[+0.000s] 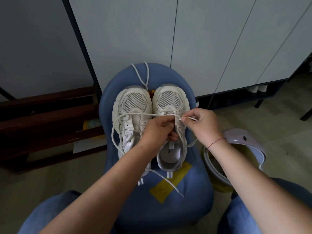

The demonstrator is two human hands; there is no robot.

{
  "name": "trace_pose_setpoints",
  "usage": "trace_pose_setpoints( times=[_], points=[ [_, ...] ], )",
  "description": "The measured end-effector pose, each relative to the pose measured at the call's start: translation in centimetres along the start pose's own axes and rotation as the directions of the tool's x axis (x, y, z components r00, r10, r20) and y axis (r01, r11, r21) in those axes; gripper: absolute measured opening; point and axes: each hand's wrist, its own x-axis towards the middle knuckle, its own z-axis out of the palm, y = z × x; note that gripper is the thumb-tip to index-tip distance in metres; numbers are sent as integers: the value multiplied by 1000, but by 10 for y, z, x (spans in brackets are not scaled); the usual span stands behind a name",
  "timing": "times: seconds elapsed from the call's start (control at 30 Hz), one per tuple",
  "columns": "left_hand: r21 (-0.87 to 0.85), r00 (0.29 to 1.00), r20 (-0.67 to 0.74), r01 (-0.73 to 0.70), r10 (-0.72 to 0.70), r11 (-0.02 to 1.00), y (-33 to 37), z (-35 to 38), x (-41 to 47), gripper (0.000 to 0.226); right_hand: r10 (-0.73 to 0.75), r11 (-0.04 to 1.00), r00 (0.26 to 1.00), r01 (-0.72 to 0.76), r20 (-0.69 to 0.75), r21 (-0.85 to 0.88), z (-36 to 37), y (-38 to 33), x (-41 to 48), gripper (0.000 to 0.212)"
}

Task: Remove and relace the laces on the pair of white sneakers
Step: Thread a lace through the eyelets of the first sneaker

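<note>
Two white sneakers stand side by side on a blue chair seat (194, 208), toes pointing away from me. My left hand (157, 130) grips the tongue and eyelet edge of the right sneaker (170, 102). My right hand (201, 124) pinches the tip of a white lace (135, 115) beside that shoe's right eyelets. This lace runs from the right shoe across the left sneaker (133, 103) and loops down its left side. A second loose lace (145, 76) lies beyond the toes on the chair back.
A lace end trails over yellow tape (168, 184) on the seat. A lidded bin (236, 149) stands at the right of the chair. Dark wooden slats (42, 119) lie at the left, pale cabinet doors (185, 39) behind. My jeans-clad knees frame the chair.
</note>
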Motion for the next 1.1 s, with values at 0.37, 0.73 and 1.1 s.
trace_pose_setpoints(
  times=[0.37, 0.73, 1.1],
  points=[
    [41, 1000, 20, -16, 15, 999, -1, -3, 1, 24, 181, 923, 982, -187, 48, 335, 0, 4, 1, 11],
    [33, 999, -40, -15, 16, 999, -2, 1, 1, 19, 229, 889, 963, -266, 143, 373, 8, 6, -5, 14],
    [93, 984, -175, -15, 32, 996, -9, 7, 6, 21, 155, 934, 956, -224, 251, 279, 1, 6, -19, 43]
  ],
)
